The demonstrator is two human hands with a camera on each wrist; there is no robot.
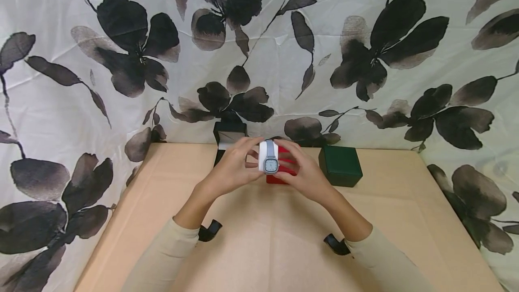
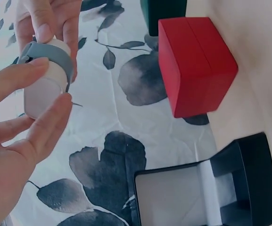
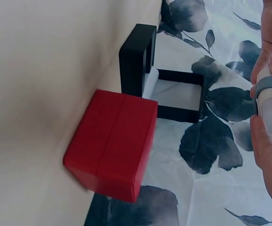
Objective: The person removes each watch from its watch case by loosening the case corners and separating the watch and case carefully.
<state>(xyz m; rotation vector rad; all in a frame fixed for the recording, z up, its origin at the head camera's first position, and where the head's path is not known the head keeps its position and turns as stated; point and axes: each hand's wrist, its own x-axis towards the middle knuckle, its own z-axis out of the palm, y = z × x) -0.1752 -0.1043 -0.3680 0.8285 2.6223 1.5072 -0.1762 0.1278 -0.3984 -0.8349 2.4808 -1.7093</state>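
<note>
Between both hands, above the table, is a wristwatch [image 1: 270, 164] with a blue-grey strap and a squarish light dial. Its strap [image 2: 55, 54] wraps a white roll-shaped cushion [image 2: 44, 94]. My left hand [image 1: 232, 168] grips the cushion from the left, fingers and thumb at its side and end. From the other side my right hand [image 1: 305, 171] holds the same cushion at its ends with curled fingers. In the head view the dial faces the camera. Behind the hands a red box [image 2: 197, 66], closed, stands on the table, partly hidden in the head view.
An open black box [image 3: 176, 96] with a pale lining stands at the back, left of the red box. To the right sits a closed dark green box [image 1: 340, 166]. A floral cloth [image 1: 275, 57] hangs behind the beige table [image 1: 267, 238].
</note>
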